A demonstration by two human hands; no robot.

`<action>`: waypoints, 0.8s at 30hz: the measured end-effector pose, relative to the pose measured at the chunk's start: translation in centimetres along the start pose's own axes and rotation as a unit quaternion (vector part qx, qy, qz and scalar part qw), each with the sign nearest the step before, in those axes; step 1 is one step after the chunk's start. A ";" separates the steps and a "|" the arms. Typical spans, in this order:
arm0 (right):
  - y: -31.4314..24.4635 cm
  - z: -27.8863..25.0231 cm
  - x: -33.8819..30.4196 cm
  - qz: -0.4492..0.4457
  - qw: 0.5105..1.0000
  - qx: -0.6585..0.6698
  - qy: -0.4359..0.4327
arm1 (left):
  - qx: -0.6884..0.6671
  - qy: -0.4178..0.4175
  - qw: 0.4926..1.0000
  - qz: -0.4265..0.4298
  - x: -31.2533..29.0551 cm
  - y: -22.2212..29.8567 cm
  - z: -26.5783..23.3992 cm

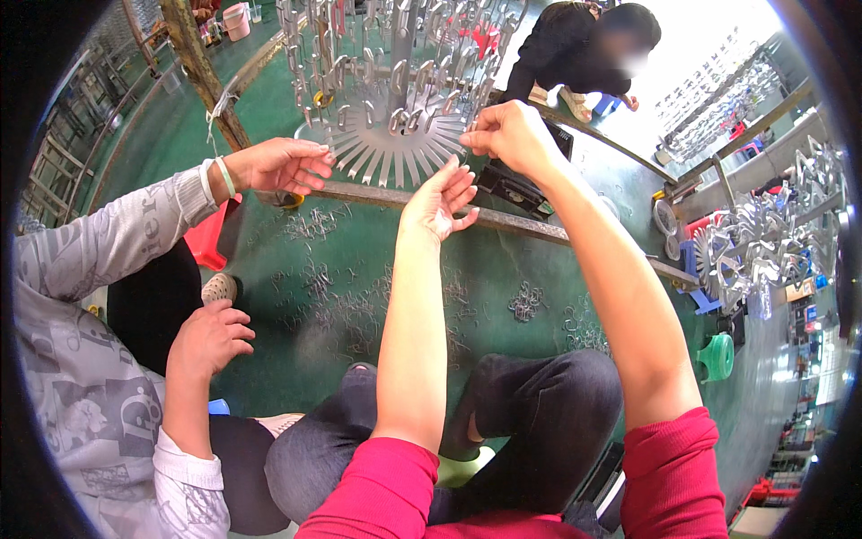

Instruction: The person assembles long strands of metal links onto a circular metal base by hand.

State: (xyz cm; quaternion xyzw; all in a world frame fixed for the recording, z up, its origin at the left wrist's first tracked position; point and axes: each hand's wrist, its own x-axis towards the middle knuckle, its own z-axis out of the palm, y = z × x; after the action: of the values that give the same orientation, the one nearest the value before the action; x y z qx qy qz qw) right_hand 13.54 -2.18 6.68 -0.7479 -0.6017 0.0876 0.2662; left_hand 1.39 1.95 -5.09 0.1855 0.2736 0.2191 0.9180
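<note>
Upper centre: left hand [440,202] wide, palm-up, apparently for support; right hand [514,136] pinched narrow beside finned disc [382,148], contents unclear.

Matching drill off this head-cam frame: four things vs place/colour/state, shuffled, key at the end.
Column 1
1. Left hand
2. Right hand
3. Metal disc
4. Bucket

Column 2
A. Silver, flat prongs radiating outward
B. Pink, in the upper left of the picture
C. Open, palm showing, near the disc's lower right
D. Thumb and fingertips close together, at the disc's right side

Pairs: 1-C, 2-D, 3-A, 4-B
</note>
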 end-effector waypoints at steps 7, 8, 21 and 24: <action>-0.5 0.1 0.6 0.026 1.000 -0.003 -0.011 | 0.059 0.083 0.988 0.115 -0.1 0.3 0.1; -0.3 0.4 0.8 0.019 1.000 -0.004 0.004 | 0.067 0.096 0.985 0.124 0.0 0.1 0.1; 0.0 1.3 1.8 0.023 0.999 -0.037 -0.021 | 0.073 0.144 0.974 0.160 0.4 0.3 0.3; 0.3 1.7 1.9 0.025 0.999 -0.043 -0.019 | 0.056 0.145 0.975 0.158 0.4 0.2 0.6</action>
State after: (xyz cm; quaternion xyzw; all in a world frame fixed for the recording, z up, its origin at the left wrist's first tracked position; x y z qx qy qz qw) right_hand 13.54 0.10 5.45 -0.7716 -0.5913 0.0821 0.2197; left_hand 1.96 2.17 -4.70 0.2435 0.3829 0.3702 0.8106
